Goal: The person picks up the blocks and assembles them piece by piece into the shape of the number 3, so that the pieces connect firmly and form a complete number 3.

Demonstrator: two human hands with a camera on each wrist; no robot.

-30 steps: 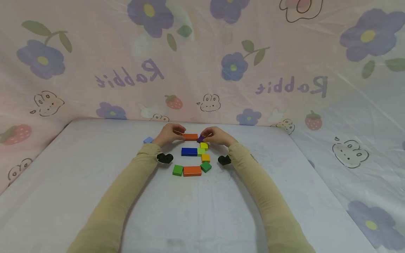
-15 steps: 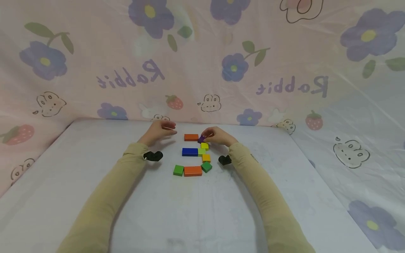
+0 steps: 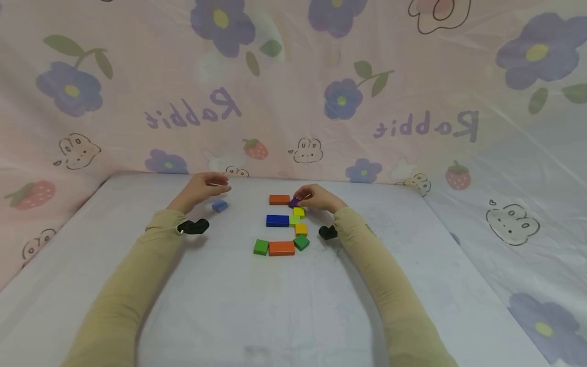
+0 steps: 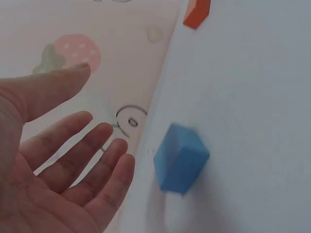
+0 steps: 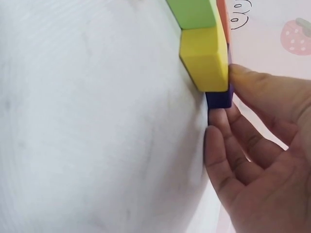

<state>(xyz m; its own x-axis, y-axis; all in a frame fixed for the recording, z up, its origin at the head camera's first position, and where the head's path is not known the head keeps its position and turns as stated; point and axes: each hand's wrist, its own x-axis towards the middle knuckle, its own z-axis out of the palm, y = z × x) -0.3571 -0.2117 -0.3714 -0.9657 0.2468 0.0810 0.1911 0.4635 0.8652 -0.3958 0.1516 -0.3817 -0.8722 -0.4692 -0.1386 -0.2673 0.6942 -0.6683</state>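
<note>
My left hand [image 3: 201,190] is open with nothing in it, over the far left of the table. A light blue block [image 3: 220,205] lies on the table just below its fingers. In the left wrist view the thumb and fingers [image 4: 109,194] are spread, apart from that blue block [image 4: 182,160]. At the far end of the block layout, my right hand [image 3: 318,198] pinches a small purple block [image 3: 294,203]. Up close, the purple block [image 5: 219,99] sits behind a yellow block [image 5: 206,58], which partly hides it. An orange block [image 3: 279,200] lies directly left of the purple one.
Nearer me, a dark blue block [image 3: 277,220] adjoins a lime block [image 3: 294,221]. An amber block [image 3: 300,230] follows, then a front row with a green block [image 3: 261,247], an orange-red block [image 3: 282,248] and a darker green block [image 3: 301,242]. A patterned curtain [image 3: 284,102] rises behind the table.
My left hand has left the orange block's end and moved leftward past the light blue block, which now shows fully. My right hand has stayed at the purple block.
</note>
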